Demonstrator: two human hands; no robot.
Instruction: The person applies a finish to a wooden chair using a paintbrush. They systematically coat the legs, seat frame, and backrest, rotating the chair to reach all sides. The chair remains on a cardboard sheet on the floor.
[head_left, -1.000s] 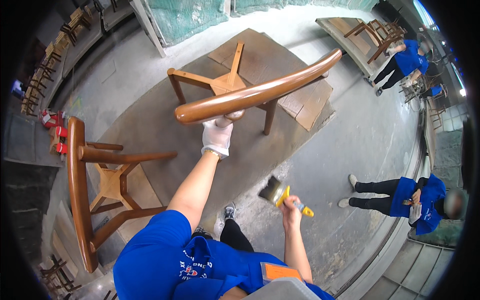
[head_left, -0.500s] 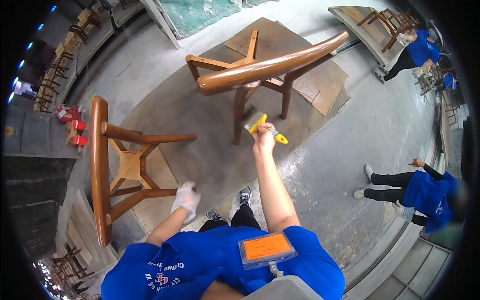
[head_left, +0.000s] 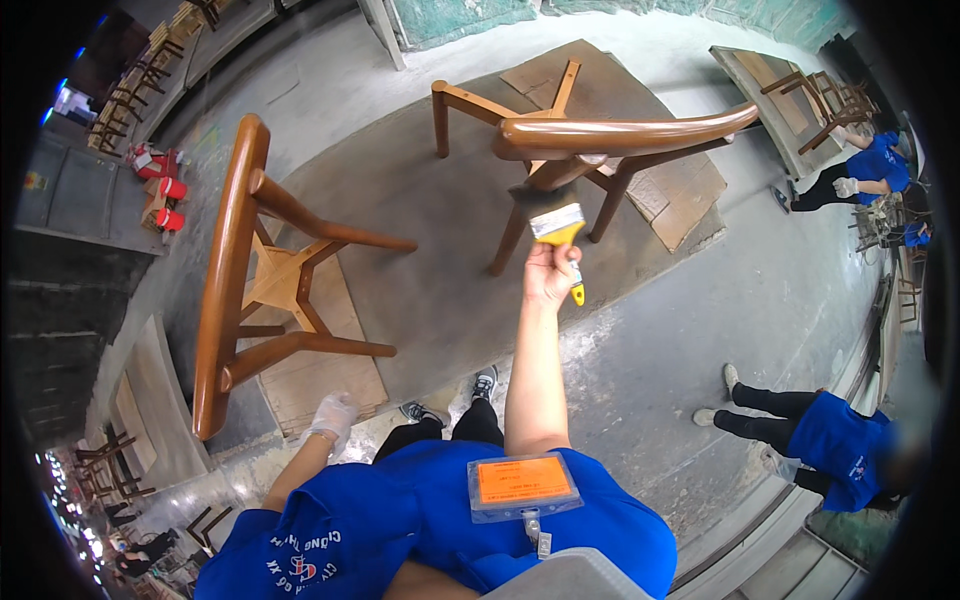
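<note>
My bare right hand (head_left: 549, 274) is closed round a wide paintbrush (head_left: 557, 224) with a yellow handle and dark bristles. The bristles lie at the upper leg of a brown wooden chair frame (head_left: 622, 138), just below its curved top rail; whether they touch it I cannot tell. My left hand (head_left: 334, 418), in a thin translucent glove, hangs low with nothing visible in it and its fingers loosely apart. Nearest to that hand is a second brown chair frame (head_left: 232, 275), standing at the left with its pale crossed seat supports showing.
Cardboard sheets (head_left: 680, 205) lie under both frames. Red containers (head_left: 172, 203) stand at the far left. To the right, a person in a blue shirt (head_left: 842, 440) stands nearby; another person (head_left: 880, 165) works at a low table (head_left: 752, 85) holding chair frames.
My right hand has raised the paintbrush from low on the chair leg to just under the top rail. My left hand has drawn back from the left chair's leg. The view has shifted.
</note>
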